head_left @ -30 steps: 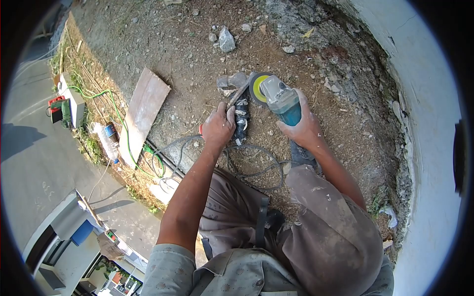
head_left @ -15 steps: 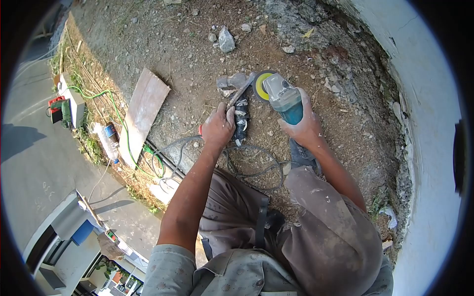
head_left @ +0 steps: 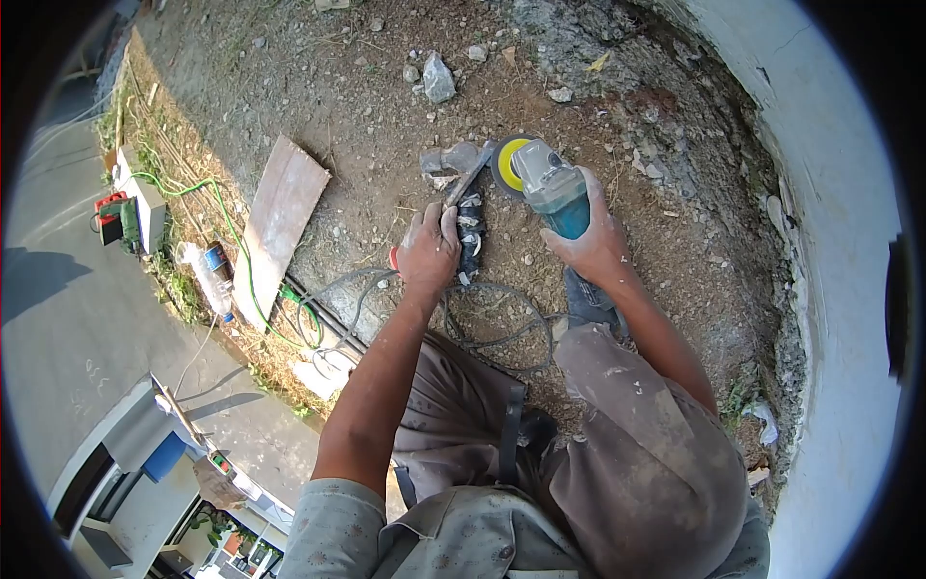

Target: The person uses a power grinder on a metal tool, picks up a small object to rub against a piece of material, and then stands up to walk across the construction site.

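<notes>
My right hand (head_left: 590, 232) is wrapped round the teal body of an angle grinder (head_left: 569, 214), below its clear guard. The yellow-centred grinding disc (head_left: 509, 166) faces left, its dark rim right at the end of a flat metal tool (head_left: 470, 176). My left hand (head_left: 429, 248) grips that tool, with thumb and fingers closed on it. A red end shows at the far side of this hand. Just under the tool lies a black wrapped bundle (head_left: 470, 236) on the dirt, near a crumpled clear plastic piece (head_left: 451, 159).
A grey cable (head_left: 502, 289) loops on the ground before my knees. A board (head_left: 280, 217) lies to the left, beside a green cord (head_left: 230, 217) and a plastic bottle (head_left: 214, 280). Stones (head_left: 439, 79) lie ahead; a white wall (head_left: 830, 241) rises on the right.
The grinder has shifted very slightly left, with its disc turned a little. Both hands keep their hold on the grinder and the flat metal tool.
</notes>
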{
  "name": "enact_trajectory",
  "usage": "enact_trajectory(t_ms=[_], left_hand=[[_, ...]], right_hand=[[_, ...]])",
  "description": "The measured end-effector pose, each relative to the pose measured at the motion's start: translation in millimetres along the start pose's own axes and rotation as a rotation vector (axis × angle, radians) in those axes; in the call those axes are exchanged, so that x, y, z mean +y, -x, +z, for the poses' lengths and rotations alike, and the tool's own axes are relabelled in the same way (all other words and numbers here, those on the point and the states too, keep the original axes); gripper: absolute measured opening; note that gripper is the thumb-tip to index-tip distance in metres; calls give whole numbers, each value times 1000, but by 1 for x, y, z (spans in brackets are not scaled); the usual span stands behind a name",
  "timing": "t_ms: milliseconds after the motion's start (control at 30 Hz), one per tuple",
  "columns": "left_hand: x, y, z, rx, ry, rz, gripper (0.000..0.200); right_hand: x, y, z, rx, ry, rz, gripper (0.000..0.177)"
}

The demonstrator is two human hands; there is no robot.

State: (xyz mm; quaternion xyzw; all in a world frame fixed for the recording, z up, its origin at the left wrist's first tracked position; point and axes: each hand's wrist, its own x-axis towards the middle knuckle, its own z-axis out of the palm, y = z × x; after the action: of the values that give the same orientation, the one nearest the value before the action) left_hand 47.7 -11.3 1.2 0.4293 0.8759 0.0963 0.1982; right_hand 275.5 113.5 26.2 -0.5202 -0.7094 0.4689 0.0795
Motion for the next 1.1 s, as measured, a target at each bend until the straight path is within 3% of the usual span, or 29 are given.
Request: enact_trajectory(t_ms=[1100], left_hand=[[-3,0,6,64,-30,13,32]], right_hand=[[-8,-10,0,19,-16,-26,101]])
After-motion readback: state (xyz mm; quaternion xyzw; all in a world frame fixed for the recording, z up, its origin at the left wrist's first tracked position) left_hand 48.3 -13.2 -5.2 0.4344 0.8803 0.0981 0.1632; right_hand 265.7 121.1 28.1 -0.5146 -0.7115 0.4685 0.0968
